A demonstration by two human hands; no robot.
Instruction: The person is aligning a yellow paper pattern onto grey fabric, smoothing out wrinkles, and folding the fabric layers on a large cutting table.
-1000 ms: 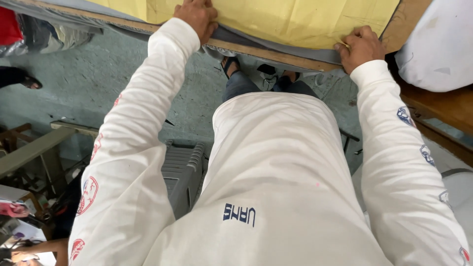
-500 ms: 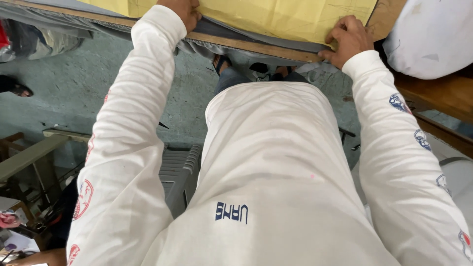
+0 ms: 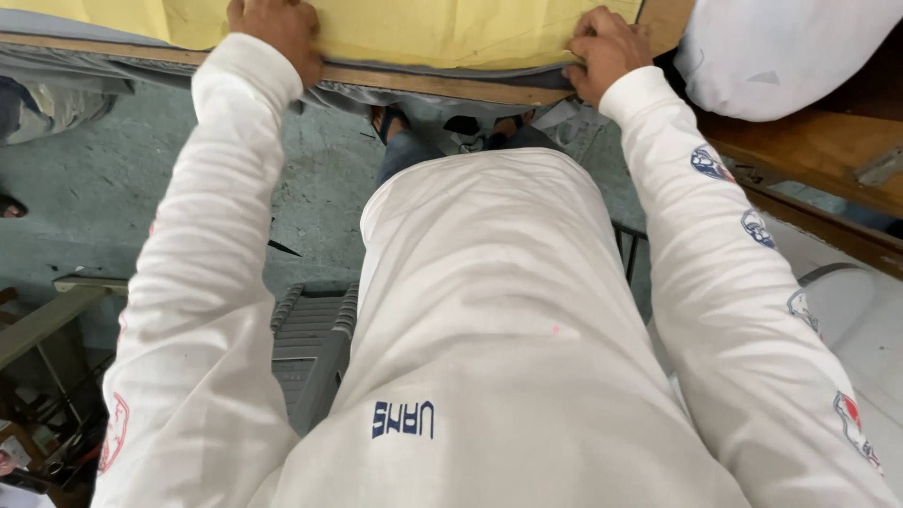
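Head view: the yellow fabric sheet (image 3: 442, 28) lies flat on the far wooden table edge (image 3: 423, 85). My left hand (image 3: 277, 33) presses on it, fingers together; my right hand (image 3: 607, 47) pinches its near edge. I judge it soft and light, best held at the hem.

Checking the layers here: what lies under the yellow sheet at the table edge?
Under the yellow sheet a grey fabric layer shows, on a wooden board. Further in, the sheet covers everything.
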